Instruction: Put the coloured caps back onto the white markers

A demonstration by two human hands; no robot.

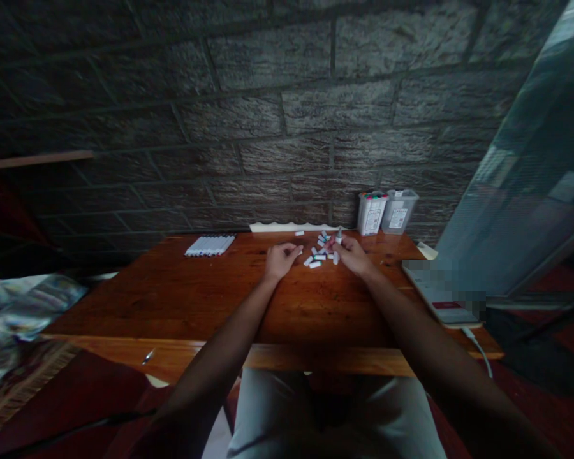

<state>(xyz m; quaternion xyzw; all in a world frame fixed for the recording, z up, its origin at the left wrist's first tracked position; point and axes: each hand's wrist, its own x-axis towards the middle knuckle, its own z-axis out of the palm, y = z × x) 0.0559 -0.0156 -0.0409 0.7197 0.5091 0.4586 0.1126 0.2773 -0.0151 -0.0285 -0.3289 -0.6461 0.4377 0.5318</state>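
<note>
No word can I read here; the printed labels (372, 220) on two plastic boxes (400, 211) look too small.

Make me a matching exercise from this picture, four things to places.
1 row of white pens
2 tub with colourful contents
3 small white pieces
4 white cable

A hanging off the table at right
B scattered near the left hand and right hand
C on the table's left part
D at the table's back, right side

1-C, 2-D, 3-B, 4-A
</note>
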